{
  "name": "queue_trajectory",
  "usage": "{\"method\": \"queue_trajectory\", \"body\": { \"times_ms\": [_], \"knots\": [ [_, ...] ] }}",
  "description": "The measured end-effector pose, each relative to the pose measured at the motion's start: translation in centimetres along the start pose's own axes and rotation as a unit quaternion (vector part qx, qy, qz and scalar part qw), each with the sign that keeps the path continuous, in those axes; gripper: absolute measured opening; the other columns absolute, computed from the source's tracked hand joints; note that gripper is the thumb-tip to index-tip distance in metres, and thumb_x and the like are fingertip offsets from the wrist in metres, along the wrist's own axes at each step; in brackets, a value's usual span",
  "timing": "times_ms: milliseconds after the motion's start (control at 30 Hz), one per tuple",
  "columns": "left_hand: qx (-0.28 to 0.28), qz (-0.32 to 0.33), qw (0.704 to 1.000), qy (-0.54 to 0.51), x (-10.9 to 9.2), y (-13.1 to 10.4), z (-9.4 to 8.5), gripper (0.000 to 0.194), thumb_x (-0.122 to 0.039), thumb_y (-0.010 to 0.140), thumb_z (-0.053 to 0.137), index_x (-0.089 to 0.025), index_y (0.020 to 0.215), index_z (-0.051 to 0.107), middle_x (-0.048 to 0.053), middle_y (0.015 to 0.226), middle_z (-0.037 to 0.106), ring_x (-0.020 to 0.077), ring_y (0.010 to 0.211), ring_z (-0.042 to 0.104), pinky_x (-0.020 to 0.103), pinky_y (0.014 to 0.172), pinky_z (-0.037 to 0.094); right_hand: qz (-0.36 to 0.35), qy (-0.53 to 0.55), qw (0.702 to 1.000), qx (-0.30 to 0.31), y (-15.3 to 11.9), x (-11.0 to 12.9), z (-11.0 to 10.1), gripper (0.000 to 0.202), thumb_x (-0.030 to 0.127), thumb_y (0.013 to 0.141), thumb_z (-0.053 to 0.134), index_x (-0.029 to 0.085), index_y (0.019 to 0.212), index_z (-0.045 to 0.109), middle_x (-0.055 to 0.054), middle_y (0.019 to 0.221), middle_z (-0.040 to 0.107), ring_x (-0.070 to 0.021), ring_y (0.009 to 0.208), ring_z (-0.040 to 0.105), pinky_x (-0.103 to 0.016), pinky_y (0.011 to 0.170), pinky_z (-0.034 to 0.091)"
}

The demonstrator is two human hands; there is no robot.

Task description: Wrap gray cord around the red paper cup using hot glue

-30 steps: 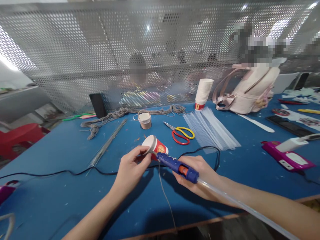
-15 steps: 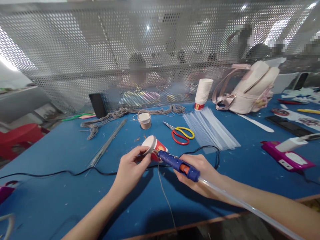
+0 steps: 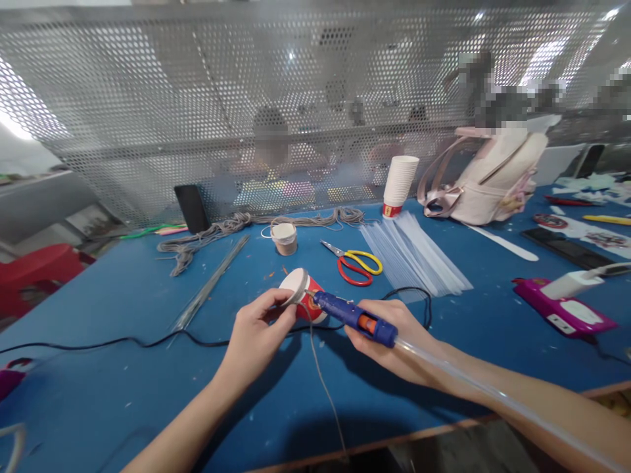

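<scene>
My left hand [image 3: 263,328] pinches a red and white paper cup [image 3: 311,303] near its rim, and the cup lies tilted toward me. Grey cord [image 3: 323,381] is wrapped round the cup by the rim, its loose end trailing down to the table's front edge. In my right hand [image 3: 394,338] is a blue glue gun [image 3: 355,315], its nozzle at the cup's side just by the cord. A long clear glue stick [image 3: 458,368] runs out of the gun's back over my forearm. Beyond the cup stand scissors [image 3: 359,266] with one red and one yellow handle, lying flat.
Behind the cup are a small brown and white cup [image 3: 284,239], a grey cord bundle [image 3: 221,235] and a phone [image 3: 192,208]. At right are clear strips [image 3: 417,256], stacked paper cups [image 3: 400,184], a backpack [image 3: 495,180] and a purple power strip [image 3: 566,309]. A black cable [image 3: 133,339] crosses the table.
The glue gun's nozzle has shifted slightly up and along the cord at the cup's side. The left hand keeps its hold on the cup, nearly unmoved.
</scene>
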State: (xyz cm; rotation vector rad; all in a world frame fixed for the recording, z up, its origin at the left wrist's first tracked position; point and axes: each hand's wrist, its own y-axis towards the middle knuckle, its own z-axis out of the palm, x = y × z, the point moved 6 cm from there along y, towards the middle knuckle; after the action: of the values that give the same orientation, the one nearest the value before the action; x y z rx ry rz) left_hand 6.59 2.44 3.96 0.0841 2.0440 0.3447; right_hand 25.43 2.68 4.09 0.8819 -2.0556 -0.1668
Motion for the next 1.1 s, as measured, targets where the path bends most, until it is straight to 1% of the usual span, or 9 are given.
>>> {"method": "queue_trajectory", "body": {
  "times_ms": [100, 200, 300, 400, 600, 700, 800, 1000, 1100],
  "knots": [
    [0.005, -0.002, 1.0, -0.003, 0.1, 0.0, 0.1, 0.018, -0.029, 0.074, 0.057, -0.017, 0.078, 0.07, 0.003, 0.076, 0.071, 0.0167, 0.067, 0.064, 0.026, 0.065, 0.051, 0.003, 0.006, 1.0, 0.013, -0.2, 0.1, 0.3, 0.015, 0.022, 0.079, 0.053, 0.019, 0.065, 0.047, 0.003, 0.058, 0.049, -0.0088, 0.049, 0.041, -0.021, 0.051, 0.034],
    [0.006, -0.002, 1.0, -0.005, 0.2, 0.0, 0.1, 0.023, -0.029, 0.074, 0.056, -0.016, 0.085, 0.071, 0.004, 0.082, 0.073, 0.0176, 0.069, 0.065, 0.027, 0.066, 0.052, 0.004, 0.014, 0.999, 0.033, -0.3, 0.1, 0.6, 0.013, 0.024, 0.079, 0.053, 0.018, 0.067, 0.049, 0.002, 0.06, 0.05, -0.0091, 0.051, 0.043, -0.021, 0.052, 0.035],
    [0.006, 0.005, 1.0, -0.003, 0.2, 0.0, 0.1, 0.027, -0.029, 0.074, 0.056, -0.015, 0.09, 0.072, 0.006, 0.088, 0.075, 0.019, 0.073, 0.067, 0.027, 0.069, 0.053, 0.017, 0.015, 1.0, 0.021, -0.1, 0.0, 0.2, 0.016, 0.022, 0.079, 0.053, 0.019, 0.064, 0.046, 0.004, 0.056, 0.047, -0.0085, 0.049, 0.039, -0.021, 0.05, 0.033],
    [0.009, 0.012, 1.0, 0.002, 0.3, 0.1, 0.0, 0.026, -0.028, 0.074, 0.056, -0.016, 0.088, 0.073, 0.005, 0.088, 0.075, 0.0193, 0.076, 0.067, 0.026, 0.069, 0.053, 0.036, 0.024, 0.999, -0.001, 0.1, -0.2, -0.1, 0.019, 0.02, 0.078, 0.052, 0.02, 0.061, 0.043, 0.005, 0.053, 0.043, -0.008, 0.046, 0.034, -0.02, 0.048, 0.031],
    [0.012, 0.012, 1.0, -0.007, 0.2, 0.2, 0.0, 0.024, -0.027, 0.073, 0.055, -0.016, 0.084, 0.072, 0.005, 0.084, 0.074, 0.0176, 0.069, 0.065, 0.026, 0.064, 0.051, 0.02, 0.019, 1.0, 0.007, 0.1, 0.3, -0.1, 0.022, 0.02, 0.078, 0.053, 0.02, 0.06, 0.04, 0.006, 0.053, 0.042, -0.008, 0.046, 0.034, -0.021, 0.048, 0.032],
    [0.013, 0.007, 1.0, -0.012, 0.2, 0.2, -0.1, 0.022, -0.028, 0.072, 0.057, -0.015, 0.081, 0.071, 0.005, 0.081, 0.073, 0.017, 0.067, 0.063, 0.025, 0.063, 0.05, 0.048, 0.04, 0.998, 0.006, 0.2, -0.1, -0.4, 0.022, 0.022, 0.078, 0.053, 0.02, 0.06, 0.041, 0.005, 0.053, 0.043, -0.0082, 0.047, 0.034, -0.021, 0.048, 0.031],
    [0.016, 0.006, 1.0, -0.017, 0.1, 0.3, -0.1, 0.021, -0.029, 0.071, 0.057, -0.015, 0.078, 0.07, 0.004, 0.078, 0.072, 0.0166, 0.066, 0.062, 0.025, 0.062, 0.05, 0.083, 0.059, 0.995, 0.005, 0.3, -0.5, -0.7, 0.023, 0.024, 0.078, 0.052, 0.02, 0.059, 0.04, 0.005, 0.054, 0.041, -0.0082, 0.049, 0.032, -0.022, 0.049, 0.03],
    [0.029, 0.018, 0.999, -0.017, -0.2, 0.3, 0.0, 0.023, -0.025, 0.072, 0.054, -0.016, 0.081, 0.073, 0.004, 0.08, 0.073, 0.0174, 0.069, 0.063, 0.025, 0.064, 0.05, 0.09, 0.073, 0.993, 0.035, 0.2, -0.2, -0.2, 0.024, 0.024, 0.076, 0.052, 0.021, 0.058, 0.036, 0.006, 0.053, 0.037, -0.0086, 0.049, 0.031, -0.023, 0.05, 0.029],
    [0.032, 0.033, 0.999, -0.017, -0.3, 0.3, -0.1, 0.023, -0.024, 0.072, 0.053, -0.016, 0.08, 0.073, 0.004, 0.081, 0.073, 0.0179, 0.072, 0.064, 0.025, 0.066, 0.05, 0.11, 0.082, 0.99, 0.042, 0.2, -0.3, -0.3, 0.024, 0.027, 0.077, 0.051, 0.022, 0.058, 0.036, 0.005, 0.054, 0.039, -0.0102, 0.05, 0.031, -0.025, 0.051, 0.029]
  ]
}}
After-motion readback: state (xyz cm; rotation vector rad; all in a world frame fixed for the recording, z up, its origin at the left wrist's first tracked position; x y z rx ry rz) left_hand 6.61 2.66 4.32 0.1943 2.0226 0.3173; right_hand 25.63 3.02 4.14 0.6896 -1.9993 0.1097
